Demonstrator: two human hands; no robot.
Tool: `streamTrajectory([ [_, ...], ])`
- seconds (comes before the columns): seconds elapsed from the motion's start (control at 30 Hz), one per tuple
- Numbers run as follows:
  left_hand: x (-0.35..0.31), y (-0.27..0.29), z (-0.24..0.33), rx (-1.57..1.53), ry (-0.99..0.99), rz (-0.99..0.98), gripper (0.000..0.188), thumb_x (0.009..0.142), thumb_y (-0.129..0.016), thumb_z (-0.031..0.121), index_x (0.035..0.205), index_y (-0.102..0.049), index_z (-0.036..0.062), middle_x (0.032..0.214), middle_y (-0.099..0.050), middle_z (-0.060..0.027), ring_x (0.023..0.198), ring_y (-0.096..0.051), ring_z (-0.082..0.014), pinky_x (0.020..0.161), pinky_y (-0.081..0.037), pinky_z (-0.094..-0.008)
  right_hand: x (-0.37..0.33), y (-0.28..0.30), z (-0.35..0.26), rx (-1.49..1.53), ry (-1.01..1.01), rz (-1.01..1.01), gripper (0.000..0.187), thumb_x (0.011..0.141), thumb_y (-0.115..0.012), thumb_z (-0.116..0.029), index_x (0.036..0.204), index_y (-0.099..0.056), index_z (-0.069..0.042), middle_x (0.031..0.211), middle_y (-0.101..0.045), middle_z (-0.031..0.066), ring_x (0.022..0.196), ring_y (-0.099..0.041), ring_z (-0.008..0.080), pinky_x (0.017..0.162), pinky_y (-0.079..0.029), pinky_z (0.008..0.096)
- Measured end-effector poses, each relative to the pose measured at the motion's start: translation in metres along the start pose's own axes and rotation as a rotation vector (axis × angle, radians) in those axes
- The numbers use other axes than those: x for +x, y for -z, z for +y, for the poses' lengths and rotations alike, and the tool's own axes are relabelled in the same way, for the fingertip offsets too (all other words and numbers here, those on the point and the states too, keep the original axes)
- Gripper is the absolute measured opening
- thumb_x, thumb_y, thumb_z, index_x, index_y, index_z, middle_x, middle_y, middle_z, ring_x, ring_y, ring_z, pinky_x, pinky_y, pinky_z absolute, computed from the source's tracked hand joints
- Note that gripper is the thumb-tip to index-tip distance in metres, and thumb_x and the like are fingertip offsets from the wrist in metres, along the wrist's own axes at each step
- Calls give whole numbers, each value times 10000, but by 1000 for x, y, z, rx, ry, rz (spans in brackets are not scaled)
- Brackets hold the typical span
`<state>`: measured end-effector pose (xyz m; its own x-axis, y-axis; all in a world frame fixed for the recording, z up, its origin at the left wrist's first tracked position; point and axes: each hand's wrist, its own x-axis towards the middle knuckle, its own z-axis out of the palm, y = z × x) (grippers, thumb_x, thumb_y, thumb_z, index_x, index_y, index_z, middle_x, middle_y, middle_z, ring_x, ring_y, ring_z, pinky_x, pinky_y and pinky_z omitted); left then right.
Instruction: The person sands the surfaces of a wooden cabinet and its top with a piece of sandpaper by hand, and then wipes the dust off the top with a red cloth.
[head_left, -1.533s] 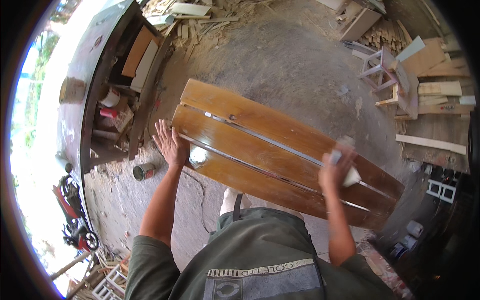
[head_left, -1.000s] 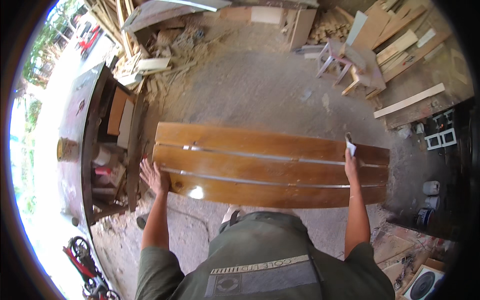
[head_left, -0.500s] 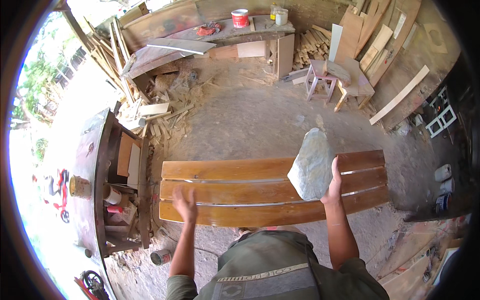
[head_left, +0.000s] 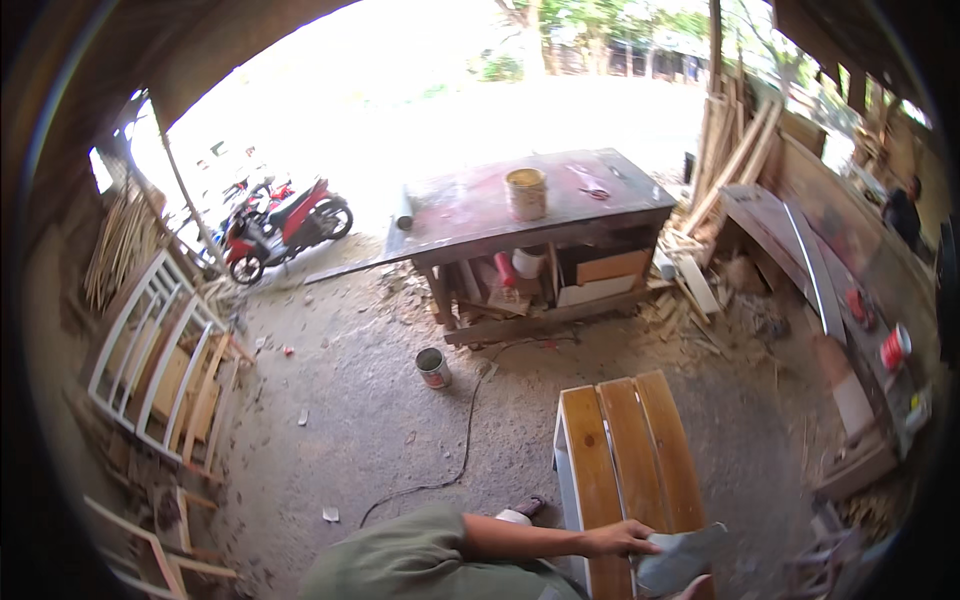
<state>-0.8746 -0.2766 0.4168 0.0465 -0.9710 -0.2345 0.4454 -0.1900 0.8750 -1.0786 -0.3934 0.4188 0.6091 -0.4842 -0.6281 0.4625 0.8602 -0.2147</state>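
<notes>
Evidently to steady it, the left hand (head_left: 618, 538) pinches one edge of the grey sheet (head_left: 685, 563) over the bench's (head_left: 632, 450) near end; the right hand (head_left: 698, 588) barely shows, its grip I can't tell. The red tin's (head_left: 896, 346) label is illegible from where I stand.

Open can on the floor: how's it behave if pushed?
The can might catch and tip: the floor around it looks gritty. Once over, it would probably roll, given its round side.
</notes>
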Motion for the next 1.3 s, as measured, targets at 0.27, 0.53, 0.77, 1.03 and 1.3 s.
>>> streamTrajectory([
  [0.27,-128,192,54,-15,-321,684,308,1022,-687,418,1048,-750,117,801,-682,55,646,-580,-43,623,-390,-219,60,-57,36,-1396,-84,-247,425,1058,-617,-351,1351,-624,-44,1028,-723,139,740,-670,188,618,-556,312],
  [0.53,-153,438,110,-95,-332,1014,786,962,-655,627,1402,-544,-15,1189,-683,-158,1055,-662,-232,870,-522,-335,127,-175,204,-1659,163,-306,382,1078,-572,-350,1252,-682,-28,863,-728,85,599,-609,118,500,-467,258],
  [0.77,-270,516,-10,756,144,1025,962,926,-545,767,1460,-515,-32,1401,-592,-317,1300,-565,-482,1109,-449,-523,202,-229,355,-2362,647,-914,472,1025,-622,-378,1379,-641,-67,1159,-741,220,1040,-711,403,926,-561,449],
  [1.03,-479,471,-219,235,748,1269,905,896,-621,723,1301,-637,-86,1326,-642,-323,1276,-596,-463,1057,-480,-500,275,-324,480,-2473,410,-949,477,882,-773,-364,1217,-725,-28,1167,-709,225,1100,-674,395,967,-537,445],
  [1.3,-540,408,-327,-327,874,1876,718,887,-699,605,1133,-742,-69,1204,-716,-284,1177,-673,-415,990,-521,-470,410,-537,691,-2232,662,-1456,419,905,-764,-334,1198,-713,-38,1165,-670,218,1098,-655,415,948,-531,480],
])
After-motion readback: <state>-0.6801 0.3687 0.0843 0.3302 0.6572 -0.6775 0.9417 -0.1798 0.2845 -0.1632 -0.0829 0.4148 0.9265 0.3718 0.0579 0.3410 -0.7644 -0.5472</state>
